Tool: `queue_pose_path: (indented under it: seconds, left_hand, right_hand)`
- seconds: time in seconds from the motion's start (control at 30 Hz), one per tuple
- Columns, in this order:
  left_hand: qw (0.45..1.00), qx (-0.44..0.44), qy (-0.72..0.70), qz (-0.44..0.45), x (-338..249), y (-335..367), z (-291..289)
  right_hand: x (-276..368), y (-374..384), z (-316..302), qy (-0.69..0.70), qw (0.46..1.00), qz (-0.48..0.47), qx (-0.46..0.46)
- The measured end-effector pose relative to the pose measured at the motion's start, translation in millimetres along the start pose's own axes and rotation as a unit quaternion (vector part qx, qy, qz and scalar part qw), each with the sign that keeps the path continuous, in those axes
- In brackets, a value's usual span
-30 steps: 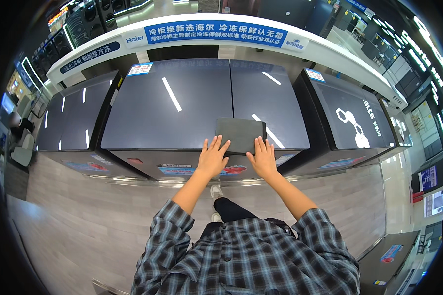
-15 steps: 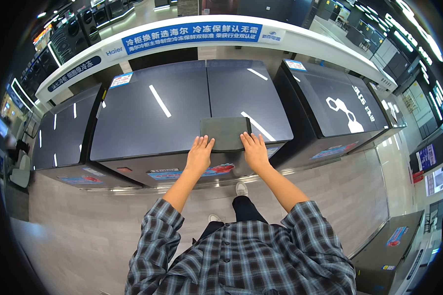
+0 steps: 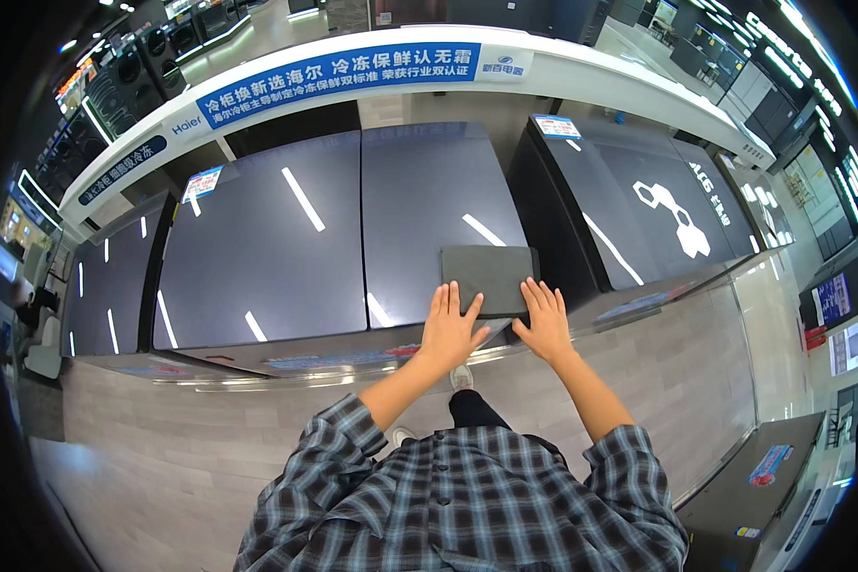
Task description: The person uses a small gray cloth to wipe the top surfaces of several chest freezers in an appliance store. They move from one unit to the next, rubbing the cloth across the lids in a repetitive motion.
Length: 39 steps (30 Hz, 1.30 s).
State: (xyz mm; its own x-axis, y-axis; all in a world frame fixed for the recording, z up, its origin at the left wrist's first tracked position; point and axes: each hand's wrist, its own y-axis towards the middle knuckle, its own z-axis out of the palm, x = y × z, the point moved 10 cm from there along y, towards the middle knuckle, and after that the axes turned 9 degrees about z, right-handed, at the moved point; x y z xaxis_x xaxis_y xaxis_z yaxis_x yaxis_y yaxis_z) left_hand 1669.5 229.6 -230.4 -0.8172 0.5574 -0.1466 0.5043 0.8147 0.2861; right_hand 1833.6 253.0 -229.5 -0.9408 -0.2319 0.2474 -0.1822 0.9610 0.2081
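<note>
A flat dark grey rectangle [image 3: 486,267] lies at the front right corner of a chest freezer's glossy dark lid [image 3: 427,191]. Whether it is a folded cloth or a case, I cannot tell. My left hand [image 3: 451,329] rests on its near left part, fingers stretched forward and thumb apart. On its near right edge, my right hand [image 3: 545,324] lies with spread fingers. Neither hand wraps around it. A seam divides the lid, and the grey piece sits wholly to the right of that seam.
Another dark chest freezer [image 3: 629,210] stands at the right across a narrow gap, and one [image 3: 110,276] at the left. Behind them curves a white rail [image 3: 629,81] with a blue banner. A grey appliance [image 3: 748,486] stands at the lower right on wood-look flooring [image 3: 191,458].
Both hands and the grey piece have moved right across the lid, from over the seam to the right front corner. My view has shifted slightly too.
</note>
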Motion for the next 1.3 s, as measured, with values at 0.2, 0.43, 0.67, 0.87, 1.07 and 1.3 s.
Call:
queue_pose_path:
  seconds: [0.2,0.43,0.67,0.87,1.07,1.3]
  left_hand:
    - [0.998,0.015,-0.013,-0.054,21,30,9]
    - [0.993,0.048,0.0,-0.109,83,92,22]
    - [0.987,0.079,0.008,-0.142,149,155,29]
    - [0.972,0.147,0.008,-0.181,203,207,39]
    - [0.962,0.177,0.001,-0.209,244,250,44]
    - [0.958,0.182,-0.019,-0.222,288,292,43]
  right_hand:
    - [-15,41,6,0.032,0.999,-0.01,0.016]
    - [-22,134,28,0.027,0.999,-0.031,0.012]
    - [-26,225,44,0.016,0.999,-0.045,0.011]
    - [-30,299,61,0.019,0.999,-0.034,0.022]
    - [-31,364,73,0.007,0.999,-0.028,0.037]
    - [-30,427,88,0.026,0.999,-0.018,0.036]
